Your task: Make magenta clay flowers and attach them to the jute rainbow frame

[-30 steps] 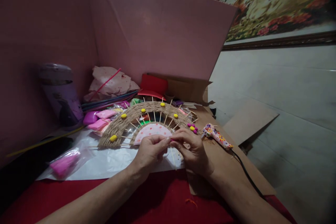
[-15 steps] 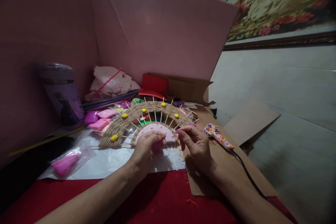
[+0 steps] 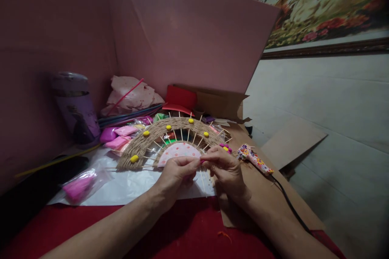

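My left hand [image 3: 178, 174] and my right hand [image 3: 225, 172] meet in front of the fan-shaped piece, fingertips pinched together. Between them shows a small bit of magenta modelling clay [image 3: 201, 161], mostly covered by the fingers. Behind stands the fan-shaped piece: a twine-wrapped arch [image 3: 158, 131] on thin sticks, around a half-circle of dotted pale fabric [image 3: 179, 151]. Several yellow clay ovals, one a yellow oval [image 3: 134, 158] at the lower left, sit on the twine. At the arch's right end is a magenta clay flower [image 3: 221, 145] with a yellow centre, partly hidden by my right hand.
A flower-patterned glue gun [image 3: 255, 159] with a black cord lies on cardboard [image 3: 273, 194] at right. Left are a bagged pink clay lump [image 3: 79, 188], a purple tumbler [image 3: 77, 109] and pink packets [image 3: 118, 143]. White plastic sheeting [image 3: 121, 190] covers part of the red cloth [image 3: 188, 230].
My hands have come together at the fingertips; before, they were apart with a magenta strip in the right fingers. The magenta flower shows more now. The view has shifted slightly.
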Action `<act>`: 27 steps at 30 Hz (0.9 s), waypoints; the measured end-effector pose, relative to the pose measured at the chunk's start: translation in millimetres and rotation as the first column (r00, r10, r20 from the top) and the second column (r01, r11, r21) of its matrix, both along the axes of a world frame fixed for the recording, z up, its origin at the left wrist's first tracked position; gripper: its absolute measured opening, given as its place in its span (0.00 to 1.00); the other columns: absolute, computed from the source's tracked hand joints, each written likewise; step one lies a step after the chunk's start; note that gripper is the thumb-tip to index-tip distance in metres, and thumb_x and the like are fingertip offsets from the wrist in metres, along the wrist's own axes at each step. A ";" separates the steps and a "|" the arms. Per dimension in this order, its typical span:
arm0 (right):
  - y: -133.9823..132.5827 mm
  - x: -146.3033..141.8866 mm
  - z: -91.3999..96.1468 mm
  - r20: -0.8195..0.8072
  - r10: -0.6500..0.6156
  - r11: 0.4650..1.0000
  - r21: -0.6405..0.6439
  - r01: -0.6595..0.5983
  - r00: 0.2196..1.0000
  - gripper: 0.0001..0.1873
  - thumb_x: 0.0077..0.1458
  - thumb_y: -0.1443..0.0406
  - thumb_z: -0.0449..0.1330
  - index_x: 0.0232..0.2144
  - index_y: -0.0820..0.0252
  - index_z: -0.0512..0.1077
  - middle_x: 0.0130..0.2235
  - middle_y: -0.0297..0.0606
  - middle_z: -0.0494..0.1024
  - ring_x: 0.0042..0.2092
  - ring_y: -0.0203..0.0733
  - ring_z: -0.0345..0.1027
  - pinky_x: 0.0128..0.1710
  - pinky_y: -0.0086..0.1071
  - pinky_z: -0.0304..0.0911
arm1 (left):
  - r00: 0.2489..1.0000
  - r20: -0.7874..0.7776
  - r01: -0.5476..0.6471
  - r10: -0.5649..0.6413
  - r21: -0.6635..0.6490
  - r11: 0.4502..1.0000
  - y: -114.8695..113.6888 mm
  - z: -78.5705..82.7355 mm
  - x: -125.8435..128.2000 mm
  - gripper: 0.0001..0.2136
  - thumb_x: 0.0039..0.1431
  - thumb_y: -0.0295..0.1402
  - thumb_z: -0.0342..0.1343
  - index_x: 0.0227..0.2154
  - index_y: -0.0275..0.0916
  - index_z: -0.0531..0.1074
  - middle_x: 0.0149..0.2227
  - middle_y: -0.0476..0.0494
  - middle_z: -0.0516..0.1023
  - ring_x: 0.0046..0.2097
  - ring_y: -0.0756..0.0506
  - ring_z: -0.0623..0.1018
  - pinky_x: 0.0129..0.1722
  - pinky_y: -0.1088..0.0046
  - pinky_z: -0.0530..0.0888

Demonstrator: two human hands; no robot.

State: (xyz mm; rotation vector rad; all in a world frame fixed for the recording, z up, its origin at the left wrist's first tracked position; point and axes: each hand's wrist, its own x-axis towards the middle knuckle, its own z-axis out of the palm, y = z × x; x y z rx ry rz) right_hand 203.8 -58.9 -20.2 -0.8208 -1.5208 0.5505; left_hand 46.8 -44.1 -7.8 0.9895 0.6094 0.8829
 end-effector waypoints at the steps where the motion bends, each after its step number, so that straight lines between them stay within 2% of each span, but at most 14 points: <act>1: -0.5 -0.2 -0.6 0.006 0.011 1.000 -0.004 -0.011 1.000 0.04 0.49 0.65 0.64 0.31 0.53 0.77 0.30 0.35 0.68 0.27 0.33 0.62 0.18 0.24 0.60 | 1.000 -0.004 -0.001 0.001 -0.008 1.000 0.4 -0.7 0.1 0.13 0.43 0.40 0.64 0.22 0.33 0.73 0.16 0.54 0.61 0.19 0.57 0.57 0.19 0.78 0.51; 6: -3.0 -0.8 -2.7 0.052 0.086 0.996 0.006 -0.086 0.995 0.11 0.53 0.67 0.60 0.38 0.48 0.77 0.32 0.34 0.67 0.26 0.31 0.61 0.19 0.24 0.59 | 0.999 0.042 -0.013 0.014 -0.030 0.999 2.8 -5.8 1.6 0.15 0.40 0.40 0.66 0.21 0.35 0.69 0.15 0.55 0.62 0.17 0.57 0.57 0.18 0.78 0.49; 10: -4.4 -0.8 -2.6 0.132 -0.020 0.993 0.115 0.005 0.991 0.13 0.52 0.68 0.61 0.39 0.45 0.76 0.30 0.33 0.65 0.33 0.34 0.62 0.29 0.28 0.62 | 0.994 0.074 0.081 -0.082 0.010 0.997 3.0 -10.1 2.3 0.16 0.46 0.42 0.63 0.20 0.34 0.67 0.16 0.54 0.62 0.18 0.57 0.57 0.18 0.78 0.50; 13: -6.8 -1.3 1.3 0.181 -0.073 0.987 0.157 0.044 0.981 0.14 0.54 0.67 0.60 0.42 0.48 0.75 0.31 0.34 0.66 0.34 0.36 0.62 0.33 0.30 0.62 | 0.995 0.071 0.075 -0.076 0.024 0.997 2.9 -11.7 2.3 0.17 0.48 0.43 0.61 0.18 0.34 0.65 0.16 0.53 0.63 0.17 0.57 0.56 0.18 0.78 0.50; 19: -10.4 -4.8 8.4 0.246 -0.055 0.990 0.139 0.021 0.968 0.07 0.52 0.68 0.62 0.35 0.56 0.76 0.30 0.35 0.69 0.33 0.37 0.64 0.32 0.30 0.62 | 0.999 0.041 -0.001 0.000 0.018 1.000 2.0 -9.3 2.8 0.18 0.46 0.44 0.62 0.18 0.34 0.65 0.15 0.53 0.62 0.17 0.57 0.58 0.18 0.78 0.51; 23: -7.7 -4.3 6.1 0.219 -0.094 0.987 0.148 0.063 0.971 0.07 0.52 0.69 0.61 0.34 0.56 0.76 0.31 0.35 0.69 0.33 0.36 0.64 0.31 0.29 0.61 | 0.999 0.052 0.016 -0.015 -0.021 1.000 2.6 -9.2 2.5 0.19 0.49 0.47 0.58 0.20 0.34 0.67 0.16 0.52 0.64 0.17 0.56 0.58 0.17 0.79 0.51; 27: -4.9 -2.4 2.8 0.210 -0.092 0.988 0.144 0.062 0.973 0.09 0.52 0.70 0.60 0.36 0.54 0.76 0.32 0.35 0.69 0.34 0.36 0.64 0.30 0.29 0.61 | 0.999 0.035 0.040 -0.040 0.007 0.999 3.1 -9.0 1.5 0.17 0.47 0.44 0.61 0.18 0.34 0.66 0.15 0.52 0.65 0.17 0.57 0.58 0.17 0.79 0.52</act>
